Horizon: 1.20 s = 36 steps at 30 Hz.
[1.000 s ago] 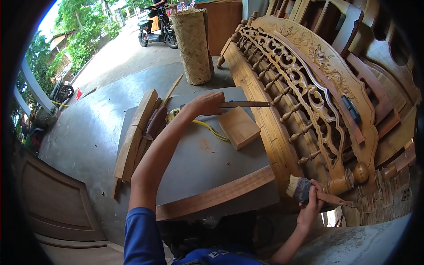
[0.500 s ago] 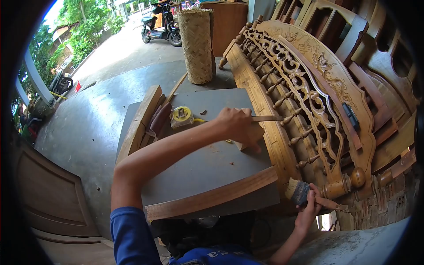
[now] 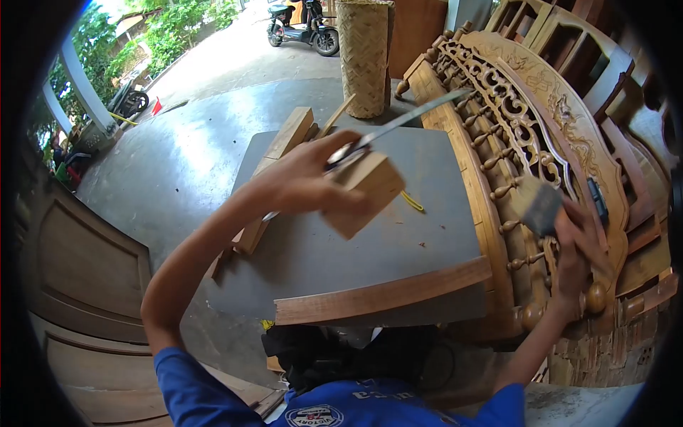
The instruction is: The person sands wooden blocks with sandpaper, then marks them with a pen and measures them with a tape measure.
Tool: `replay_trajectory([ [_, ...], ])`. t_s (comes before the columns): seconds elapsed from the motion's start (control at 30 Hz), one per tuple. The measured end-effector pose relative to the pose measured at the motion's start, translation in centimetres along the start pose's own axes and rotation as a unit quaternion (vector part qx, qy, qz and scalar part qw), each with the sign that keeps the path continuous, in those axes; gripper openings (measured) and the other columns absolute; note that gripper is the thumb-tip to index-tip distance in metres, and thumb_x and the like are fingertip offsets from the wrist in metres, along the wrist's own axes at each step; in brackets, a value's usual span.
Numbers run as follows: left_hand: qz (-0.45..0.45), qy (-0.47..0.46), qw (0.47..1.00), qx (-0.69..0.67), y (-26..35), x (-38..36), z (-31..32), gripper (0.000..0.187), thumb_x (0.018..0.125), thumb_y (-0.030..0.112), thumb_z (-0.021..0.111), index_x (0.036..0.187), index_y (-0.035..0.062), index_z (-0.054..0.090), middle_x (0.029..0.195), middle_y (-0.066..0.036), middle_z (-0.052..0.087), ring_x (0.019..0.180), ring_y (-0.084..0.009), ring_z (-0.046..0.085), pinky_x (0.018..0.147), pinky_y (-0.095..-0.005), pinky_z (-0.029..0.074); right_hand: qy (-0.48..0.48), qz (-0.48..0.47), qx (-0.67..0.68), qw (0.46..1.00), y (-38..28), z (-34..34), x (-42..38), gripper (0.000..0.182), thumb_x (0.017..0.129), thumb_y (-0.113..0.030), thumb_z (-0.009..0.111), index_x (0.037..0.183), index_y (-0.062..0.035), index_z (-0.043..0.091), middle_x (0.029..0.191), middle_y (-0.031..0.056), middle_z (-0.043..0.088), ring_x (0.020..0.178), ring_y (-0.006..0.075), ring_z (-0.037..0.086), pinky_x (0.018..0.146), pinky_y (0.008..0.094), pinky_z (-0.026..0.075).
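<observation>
My left hand [image 3: 302,178] is raised over the grey tabletop [image 3: 356,260], wrapped round a wooden block [image 3: 373,186] and a long metal tool [image 3: 420,114] that points toward the carved railing. My right hand [image 3: 573,238] grips a wide brush [image 3: 539,206], its bristles pointing up and left in front of the turned spindles. The brush and hand are slightly blurred. A curved wooden strip [image 3: 384,290] lies along the table's near edge. Part of a yellow tape [image 3: 413,202] shows beyond the block.
Wooden pieces [image 3: 284,142] lie at the table's left side. Carved furniture panels [image 3: 569,128] lean on the right. A rolled woven mat [image 3: 364,57] stands behind the table. Panelled wood [image 3: 92,263] is at the left, and a scooter [image 3: 302,28] is parked outside.
My left hand has lifted the block and the metal tool up and to the left. My right hand has raised the brush up and to the right. The view has shifted.
</observation>
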<state>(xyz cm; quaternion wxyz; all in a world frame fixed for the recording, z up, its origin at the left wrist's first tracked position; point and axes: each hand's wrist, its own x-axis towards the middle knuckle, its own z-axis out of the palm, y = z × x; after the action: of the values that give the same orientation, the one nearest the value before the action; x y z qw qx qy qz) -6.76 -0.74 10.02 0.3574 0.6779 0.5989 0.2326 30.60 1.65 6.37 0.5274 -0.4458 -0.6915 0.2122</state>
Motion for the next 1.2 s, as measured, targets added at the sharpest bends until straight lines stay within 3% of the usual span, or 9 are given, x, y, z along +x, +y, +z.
replay_trajectory([
  [0.1,0.01,0.097,0.992,-0.075,-3.3,-6.1,0.5,0.088,0.052,0.042,0.074,0.126,0.0062,0.043,0.103,-0.016,0.057,0.095,-0.0269,0.058,0.081,-0.0343,0.045,-0.298,-0.103,0.049,0.948,-1.1,7.2,5.8,0.013,0.076,-0.013,0.064,0.078,-0.0004,0.068,0.089,0.0118,0.064,0.079,0.015,0.063,0.072,0.0273,0.052],
  [0.27,-0.012,0.287,0.938,-0.195,-2.6,-14.4,-0.4,0.1,0.044,0.044,0.075,0.127,0.0032,0.039,0.108,-0.013,0.052,0.096,-0.0228,0.055,0.079,-0.034,0.047,-0.547,-0.282,0.219,0.757,-2.8,23.2,3.3,0.012,0.075,-0.013,0.068,0.083,-0.0033,0.066,0.078,0.0059,0.067,0.069,0.0114,0.064,0.065,0.0236,0.052],
  [0.33,0.0,0.339,0.921,-0.19,-3.1,-15.9,-0.8,0.102,0.043,0.045,0.076,0.128,0.003,0.037,0.11,-0.013,0.051,0.096,-0.0225,0.056,0.079,-0.0331,0.047,-0.629,-0.186,0.288,0.697,-5.7,25.6,1.4,0.011,0.074,-0.013,0.067,0.079,-0.0025,0.065,0.076,0.0069,0.067,0.069,0.0138,0.064,0.064,0.0241,0.051],
  [0.57,0.001,0.263,0.952,-0.155,-3.8,-14.2,-0.7,0.093,0.049,0.028,0.079,0.128,0.0026,0.037,0.104,-0.011,0.054,0.094,-0.0192,0.056,0.081,-0.0293,0.046,-0.551,-0.191,0.16,0.796,0.9,19.8,4.6,0.015,0.073,-0.013,0.066,0.069,-0.0013,0.058,0.071,0.008,0.065,0.065,0.015,0.063,0.058,0.0284,0.05],
  [0.6,0.004,0.236,0.96,-0.149,-3.9,-13.1,-0.2,0.089,0.05,0.029,0.078,0.127,0.0034,0.04,0.103,-0.012,0.055,0.094,-0.0195,0.057,0.079,-0.0298,0.047,-0.562,-0.08,0.09,0.818,1.1,16.6,5.7,0.021,0.074,-0.013,0.066,0.06,0.0012,0.06,0.071,0.0084,0.063,0.066,0.0153,0.062,0.06,0.026,0.05],
  [0.73,0.068,0.141,0.977,0.148,-5.0,-8.9,1.6,0.087,0.051,0.036,0.078,0.123,0.0018,0.044,0.109,-0.017,0.055,0.092,-0.0271,0.06,0.079,-0.037,0.049,-0.436,-0.07,-0.165,0.882,3.9,6.2,9.1,0.014,0.069,-0.013,0.068,0.069,-0.0007,0.062,0.072,0.0083,0.063,0.063,0.0155,0.062,0.059,0.0269,0.049],
  [0.83,0.076,0.108,0.965,0.228,-4.9,-6.9,3.7,0.086,0.05,0.04,0.078,0.123,0.0079,0.046,0.108,-0.018,0.054,0.09,-0.0314,0.061,0.075,-0.0391,0.049,-0.356,-0.066,-0.131,0.923,2.8,4.1,8.2,0.014,0.067,-0.014,0.069,0.069,-0.0021,0.062,0.072,0.0082,0.064,0.066,0.0161,0.062,0.06,0.0261,0.049],
  [1.13,0.006,0.131,0.929,0.346,-6.6,-7.5,6.5,0.087,0.051,0.051,0.079,0.119,0.0092,0.046,0.103,-0.017,0.05,0.078,-0.0294,0.063,0.054,-0.04,0.05,-0.563,-0.035,0.088,0.821,1.4,10.8,3.7,0.013,0.074,-0.009,0.069,0.083,-0.0009,0.065,0.08,0.0096,0.067,0.075,0.0132,0.063,0.066,0.024,0.049],
  [1.2,0.006,0.149,0.942,0.301,-7.2,-7.9,6.0,0.086,0.052,0.051,0.08,0.118,0.008,0.047,0.104,-0.017,0.05,0.077,-0.029,0.063,0.054,-0.04,0.05,-0.513,0.097,0.038,0.852,2.9,9.1,5.3,0.013,0.074,-0.009,0.068,0.082,-0.0002,0.065,0.08,0.0085,0.067,0.077,0.0129,0.063,0.069,0.0252,0.05],
])
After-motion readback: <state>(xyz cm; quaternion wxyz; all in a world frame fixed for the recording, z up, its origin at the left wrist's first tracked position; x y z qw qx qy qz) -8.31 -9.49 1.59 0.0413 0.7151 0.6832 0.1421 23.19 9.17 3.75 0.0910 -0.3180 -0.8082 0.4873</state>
